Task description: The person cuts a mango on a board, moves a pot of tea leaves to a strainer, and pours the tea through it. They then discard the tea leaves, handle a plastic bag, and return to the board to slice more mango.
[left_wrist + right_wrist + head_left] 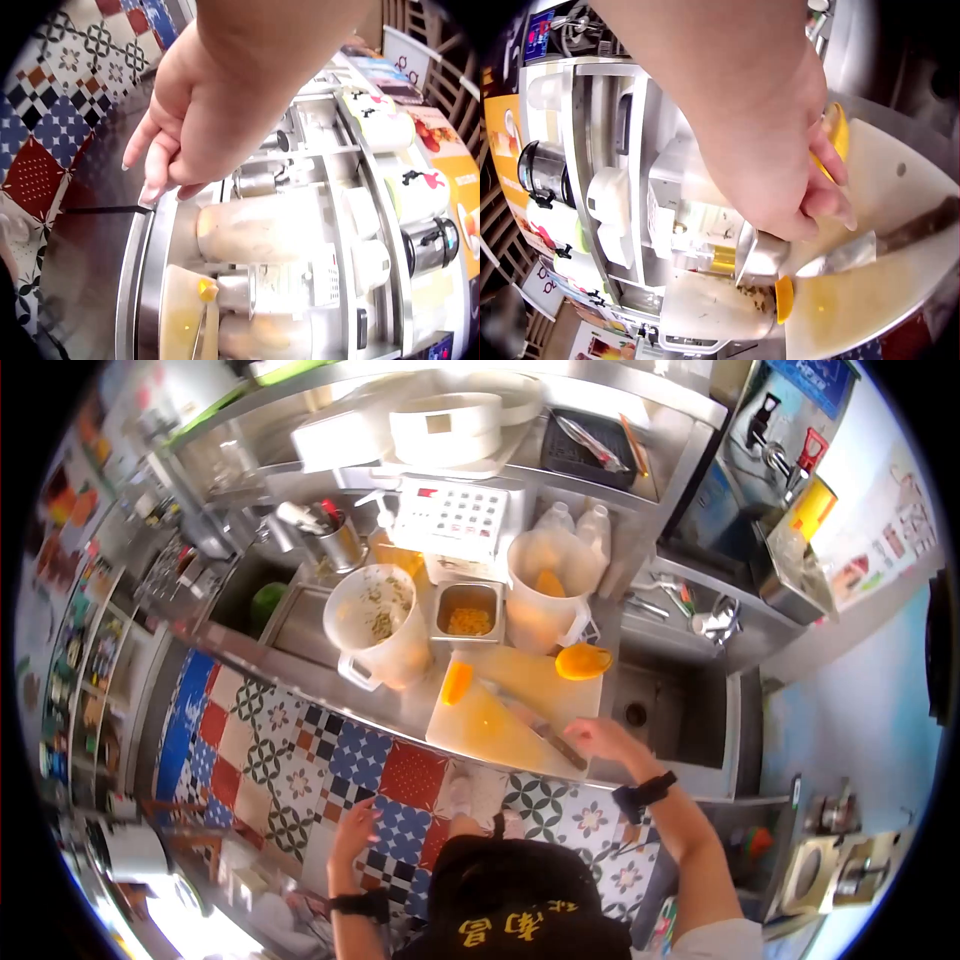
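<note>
My right hand [605, 740] hovers over the right side of a pale cutting board [540, 675], its fingers loosely bent around nothing. Just below it on the board lies a knife [922, 225] with a brown handle and a shiny blade. A yellow-orange mango piece [583, 661] rests at the board's far right corner, and a smaller orange piece [457, 683] sits at its left edge. Yellow juice wets the board. Away from the counter, my left hand [353, 832] hangs over the tiled floor with relaxed fingers, holding nothing.
Behind the board stand a steel pan [468, 595] of diced orange fruit and two tall plastic pitchers, the left one [372, 622] with bits stuck inside, the right one [540, 585] with orange contents. A sink [680, 705] lies to the right. A shelf [420, 470] runs behind.
</note>
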Action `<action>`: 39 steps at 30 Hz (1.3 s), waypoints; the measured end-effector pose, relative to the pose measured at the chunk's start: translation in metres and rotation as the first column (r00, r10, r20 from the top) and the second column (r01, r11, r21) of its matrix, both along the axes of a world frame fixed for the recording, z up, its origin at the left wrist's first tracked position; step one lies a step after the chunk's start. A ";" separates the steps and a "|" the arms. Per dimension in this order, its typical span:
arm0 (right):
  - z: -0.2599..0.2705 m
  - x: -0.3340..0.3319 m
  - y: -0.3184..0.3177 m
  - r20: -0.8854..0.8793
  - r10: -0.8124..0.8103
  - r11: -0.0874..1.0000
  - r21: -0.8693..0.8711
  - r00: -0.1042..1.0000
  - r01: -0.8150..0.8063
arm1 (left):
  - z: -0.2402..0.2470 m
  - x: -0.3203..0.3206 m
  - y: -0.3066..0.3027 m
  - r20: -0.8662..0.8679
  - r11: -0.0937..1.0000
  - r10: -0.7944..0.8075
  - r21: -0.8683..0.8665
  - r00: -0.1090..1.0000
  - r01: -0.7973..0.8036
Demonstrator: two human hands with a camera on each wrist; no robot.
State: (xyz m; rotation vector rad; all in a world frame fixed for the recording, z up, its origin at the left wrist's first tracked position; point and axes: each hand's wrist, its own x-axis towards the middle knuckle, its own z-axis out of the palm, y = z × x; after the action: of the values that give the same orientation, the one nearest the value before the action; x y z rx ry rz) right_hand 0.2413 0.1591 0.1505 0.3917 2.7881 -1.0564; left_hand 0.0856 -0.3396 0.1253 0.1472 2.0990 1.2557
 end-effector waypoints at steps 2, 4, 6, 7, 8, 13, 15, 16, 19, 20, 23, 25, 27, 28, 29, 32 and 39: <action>0.029 -0.005 0.021 0.069 -0.070 0.995 0.077 0.995 0.064 | -0.003 -0.042 0.034 0.027 0.985 -0.156 0.071 0.987 0.154; 0.077 -0.001 0.043 0.111 -0.166 0.984 0.086 0.980 0.157 | -0.018 -0.084 0.074 -0.063 0.955 -0.275 0.102 0.960 0.280; 0.119 0.016 0.063 0.027 -0.245 0.952 0.195 0.969 0.236 | 0.003 -0.116 0.121 -0.105 0.890 -0.421 0.144 0.901 0.432; 0.138 0.028 0.077 -0.090 -0.287 0.925 0.234 0.954 0.300 | 0.014 -0.129 0.147 -0.132 0.856 -0.508 0.035 0.851 0.517; 0.154 0.042 0.092 -0.157 -0.346 0.863 0.332 0.925 0.379 | 0.027 -0.138 0.171 -0.158 0.807 -0.590 -0.083 0.792 0.585; 0.250 0.100 0.169 -0.286 -0.613 0.569 0.487 0.736 0.663 | 0.070 -0.143 0.268 -0.352 0.668 -0.728 -0.175 0.588 0.723; 0.276 0.118 0.212 -0.276 -0.688 0.458 0.551 0.671 0.697 | 0.091 -0.125 0.296 -0.425 0.666 -0.716 -0.175 0.554 0.725; 0.283 0.124 0.241 -0.276 -0.711 0.414 0.580 0.647 0.702 | 0.093 -0.116 0.307 -0.426 0.664 -0.717 -0.175 0.552 0.727; 0.288 0.144 0.337 -0.431 -0.638 0.269 0.652 0.638 0.709 | 0.090 -0.078 0.324 -0.416 0.703 -0.680 -0.139 0.603 0.697; 0.285 0.150 0.370 -0.503 -0.582 0.219 0.660 0.639 0.719 | 0.090 -0.064 0.327 -0.423 0.709 -0.674 -0.143 0.606 0.690; 0.280 0.161 0.433 -0.600 -0.448 -0.055 0.758 0.663 0.650 | 0.111 -0.012 0.349 -0.433 0.699 -0.691 -0.201 0.578 0.686; 0.276 0.171 0.459 -0.582 -0.319 -0.068 0.801 0.748 0.595 | 0.128 0.017 0.365 -0.385 0.677 -0.716 -0.178 0.582 0.714; 0.269 0.168 0.480 -0.432 -0.314 0.283 0.807 0.845 0.518 | 0.143 0.037 0.385 -0.324 0.713 -0.685 -0.117 0.653 0.691; 0.270 0.162 0.486 -0.351 -0.281 0.446 0.776 0.893 0.445 | 0.150 0.045 0.398 -0.354 0.726 -0.675 -0.157 0.648 0.670; 0.269 0.156 0.486 -0.283 -0.297 0.532 0.744 0.912 0.404 | 0.155 0.051 0.411 -0.379 0.737 -0.665 -0.194 0.643 0.647; 0.258 0.149 0.493 -0.166 -0.292 0.649 0.689 0.942 0.323 | 0.174 0.071 0.445 -0.472 0.739 -0.663 -0.287 0.581 0.609; 0.325 0.157 0.535 -0.821 -0.278 0.722 0.164 0.498 0.672 | 0.232 0.119 0.504 -0.477 0.742 -0.652 -0.241 0.589 0.626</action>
State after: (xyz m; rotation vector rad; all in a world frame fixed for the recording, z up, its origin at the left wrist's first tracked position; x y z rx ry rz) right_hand 0.3983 0.6938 0.4753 1.1225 3.8762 -0.6546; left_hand 0.2041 0.1647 0.3570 1.2642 2.1843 0.7428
